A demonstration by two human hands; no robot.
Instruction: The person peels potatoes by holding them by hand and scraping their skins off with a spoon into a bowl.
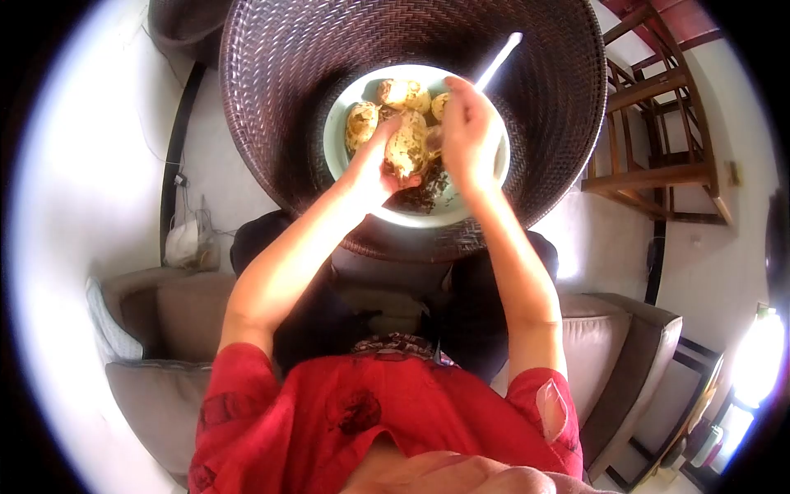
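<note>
My left hand [375,168] is closed around a yellowish potato [406,145] with brown patches of skin, held over a pale bowl [334,156]. Beside it, my right hand [472,138] is wrapped round a utensil with a long whitish handle [499,61]. The handle points up and to the right; my fingers largely hide its working end, so I cannot tell its kind. Several similar potatoes [403,94] sit along the far and left sides of the bowl. Dark brown scraps [428,196] are gathered at its near side, under my hands.
The bowl sits within a large dark woven basket [267,99] with high sides. Behind me is a grey-brown sofa [169,317]. A wooden chair [658,177] stands at the right, and a white bag [183,244] with cords lies at the left.
</note>
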